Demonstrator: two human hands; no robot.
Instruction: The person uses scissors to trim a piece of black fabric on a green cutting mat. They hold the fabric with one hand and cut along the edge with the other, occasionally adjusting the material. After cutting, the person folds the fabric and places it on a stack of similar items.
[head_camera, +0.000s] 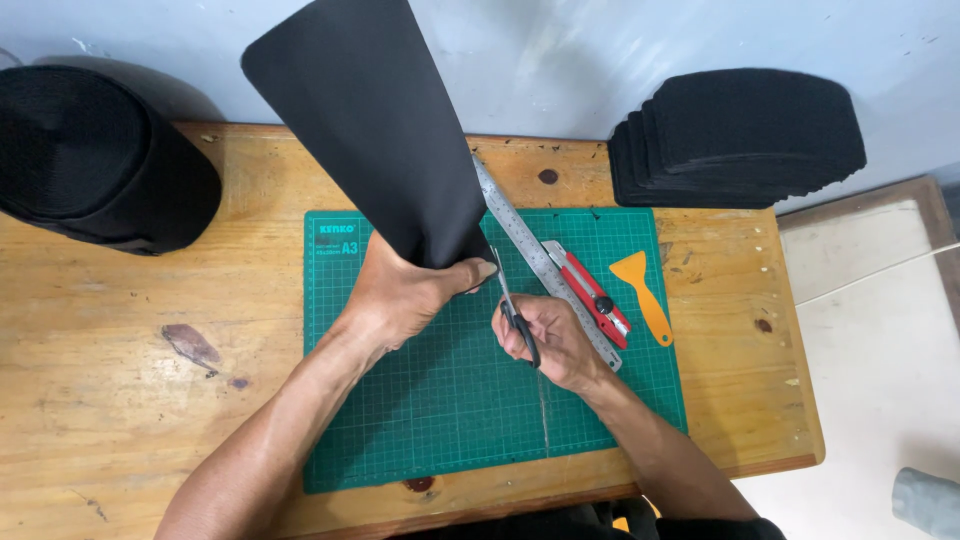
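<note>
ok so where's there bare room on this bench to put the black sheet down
Bare wood on the table lies left of the green cutting mat, below the black roll. The mat's lower half is also bare. It is crowded on the right, around the steel ruler, red knife, orange scraper and black stack.

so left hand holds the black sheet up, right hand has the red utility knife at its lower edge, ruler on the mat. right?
Not quite: the head view shows the right hand holding scissors, not the red utility knife, which lies on the green cutting mat beside the steel ruler. The left hand does hold the black sheet up.
</note>
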